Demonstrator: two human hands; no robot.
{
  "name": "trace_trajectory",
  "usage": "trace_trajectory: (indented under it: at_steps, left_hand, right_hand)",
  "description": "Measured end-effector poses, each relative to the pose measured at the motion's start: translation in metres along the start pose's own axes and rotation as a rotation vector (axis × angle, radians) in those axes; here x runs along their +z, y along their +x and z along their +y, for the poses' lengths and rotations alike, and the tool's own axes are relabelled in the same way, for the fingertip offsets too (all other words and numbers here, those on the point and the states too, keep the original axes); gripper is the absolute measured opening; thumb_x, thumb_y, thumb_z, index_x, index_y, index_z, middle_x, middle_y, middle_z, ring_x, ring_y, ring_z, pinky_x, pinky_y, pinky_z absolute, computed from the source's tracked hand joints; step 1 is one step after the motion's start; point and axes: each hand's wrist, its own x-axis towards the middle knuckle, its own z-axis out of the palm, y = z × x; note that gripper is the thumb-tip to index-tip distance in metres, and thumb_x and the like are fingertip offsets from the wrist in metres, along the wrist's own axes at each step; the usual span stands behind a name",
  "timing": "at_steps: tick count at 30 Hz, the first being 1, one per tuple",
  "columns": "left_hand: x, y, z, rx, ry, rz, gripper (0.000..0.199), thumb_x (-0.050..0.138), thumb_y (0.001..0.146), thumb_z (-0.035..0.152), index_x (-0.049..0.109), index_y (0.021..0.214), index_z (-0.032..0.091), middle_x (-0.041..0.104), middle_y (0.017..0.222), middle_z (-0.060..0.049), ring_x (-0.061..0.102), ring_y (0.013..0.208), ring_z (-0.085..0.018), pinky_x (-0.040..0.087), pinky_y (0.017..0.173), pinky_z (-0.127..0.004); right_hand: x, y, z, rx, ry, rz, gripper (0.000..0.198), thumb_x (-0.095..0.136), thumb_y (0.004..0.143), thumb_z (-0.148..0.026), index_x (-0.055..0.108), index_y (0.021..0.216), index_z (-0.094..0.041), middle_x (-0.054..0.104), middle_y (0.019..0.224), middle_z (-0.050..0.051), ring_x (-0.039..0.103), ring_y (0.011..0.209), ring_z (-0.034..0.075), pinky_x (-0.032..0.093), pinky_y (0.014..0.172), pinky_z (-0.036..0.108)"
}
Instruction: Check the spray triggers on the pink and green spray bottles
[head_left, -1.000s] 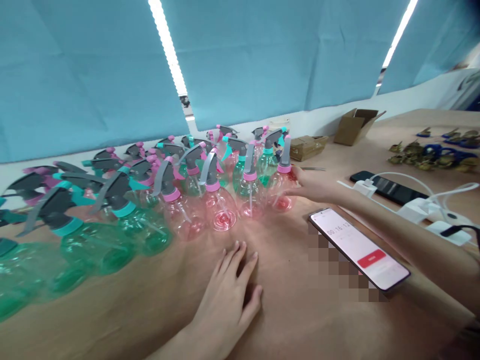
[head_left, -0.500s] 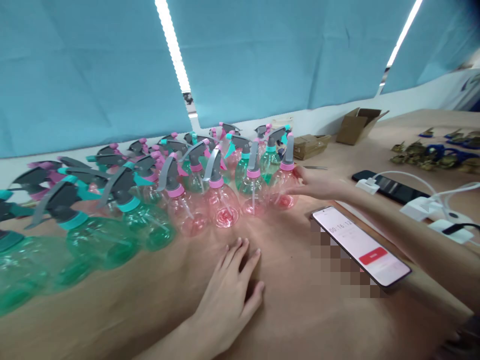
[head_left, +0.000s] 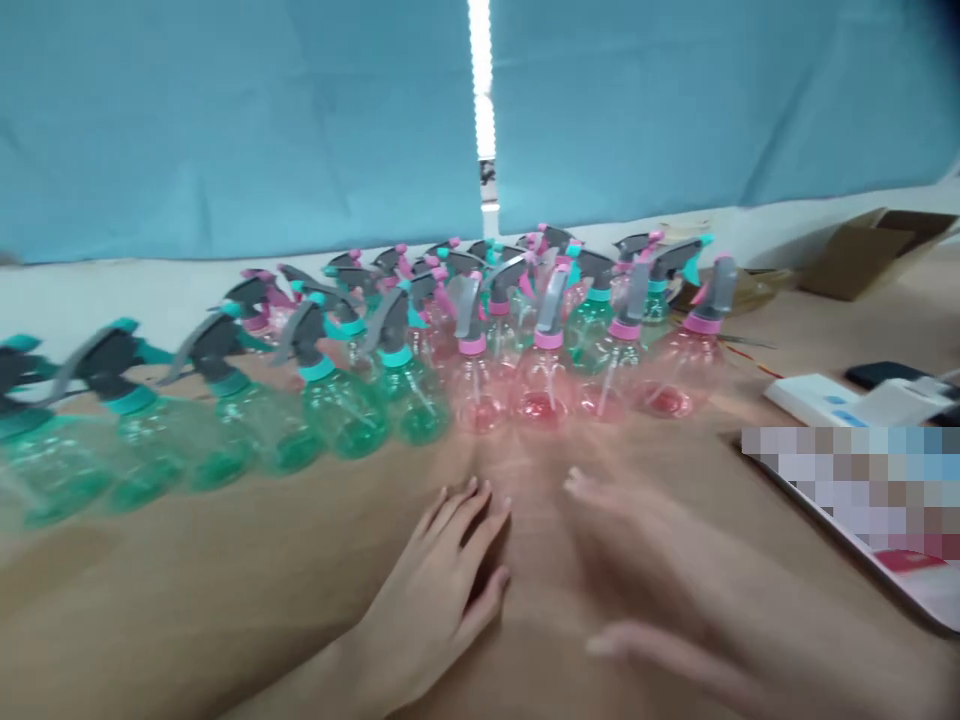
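Flat on the brown tabletop lies my left hand (head_left: 442, 590), fingers stretched out and nothing in them. My right hand (head_left: 645, 550), blurred by motion, is over the table to its right, thumb spread away from the fingers and holding nothing. Beyond both hands stand several spray bottles in rows. The nearest to my hands are clear pink ones, among them a pink spray bottle (head_left: 545, 390) in the middle and another pink spray bottle (head_left: 679, 370) at the right end. Leftward the front row continues with green spray bottles, such as a green spray bottle (head_left: 345, 410) with a turquoise collar.
At the right edge lies a phone (head_left: 919, 590), partly pixelated. Behind it are a white power strip (head_left: 810, 398) and a dark phone (head_left: 885, 375). An open cardboard box (head_left: 847, 250) stands at the back right, beneath a blue curtain (head_left: 637, 110).
My right hand has let go of the rightmost pink spray bottle and drawn back toward me. The view has swung right-to-left, bringing more green bottles in. My left hand stays flat.
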Motion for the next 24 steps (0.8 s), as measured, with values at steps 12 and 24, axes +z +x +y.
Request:
trace_trajectory:
  at_steps: [12,24]
  left_hand:
    - [-0.044,-0.147,-0.078,-0.346,0.002,0.109,0.04,0.046,0.093,0.027,0.054,0.13,0.014,0.057,0.136,-0.015,0.05,0.128,-0.03,0.04,0.108,-0.05]
    - [-0.096,-0.242,-0.226,-1.097,-0.255,0.781,0.042,0.056,0.084,0.04,0.048,0.119,0.017,0.062,0.116,-0.014,0.06,0.109,-0.03,0.049,0.092,-0.047]
  right_hand:
    - [0.13,0.138,-0.164,-0.395,0.462,-0.436,0.031,0.063,0.088,-0.035,0.06,0.118,-0.026,0.064,0.125,0.003,0.057,0.117,0.021,0.042,0.103,0.04]
    - [0.22,0.216,-0.276,-0.39,0.653,-0.457,0.04,0.069,0.083,-0.03,0.058,0.121,-0.026,0.062,0.129,0.01,0.057,0.122,0.024,0.046,0.1,0.046]
